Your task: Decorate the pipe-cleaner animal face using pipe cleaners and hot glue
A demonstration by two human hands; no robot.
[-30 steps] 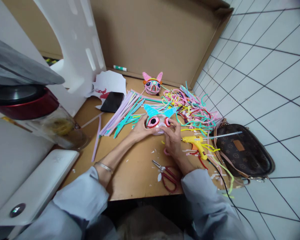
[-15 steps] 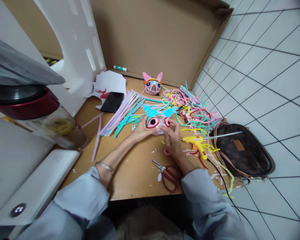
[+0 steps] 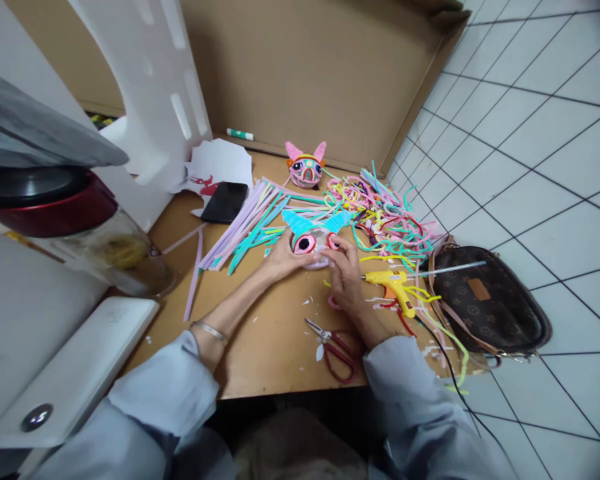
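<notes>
Head view: both hands on a pipe-cleaner craft head (image 3: 314, 241) with blue ears and red-rimmed eyes, sitting on the wooden table (image 3: 275, 347) mid-desk, in front of the straight pipe-cleaner bundle (image 3: 253, 223). Left hand (image 3: 281, 257) cups its left side, fingers curled partway round it, thumb near the left eye. Right hand (image 3: 344, 273) pinches the right side by the other eye, fingers bent and closed on the edge. Yellow glue gun (image 3: 395, 287) lies just right of the right hand. Red scissors (image 3: 336, 347) lie near the right wrist. Tangled pipe-cleaner pile (image 3: 385, 213) behind the glue gun. Finished pink craft head (image 3: 305, 165) stands well back by the cardboard wall. Black phone (image 3: 225, 201) at the left. Brown bag (image 3: 485, 300) at the table's right edge.
</notes>
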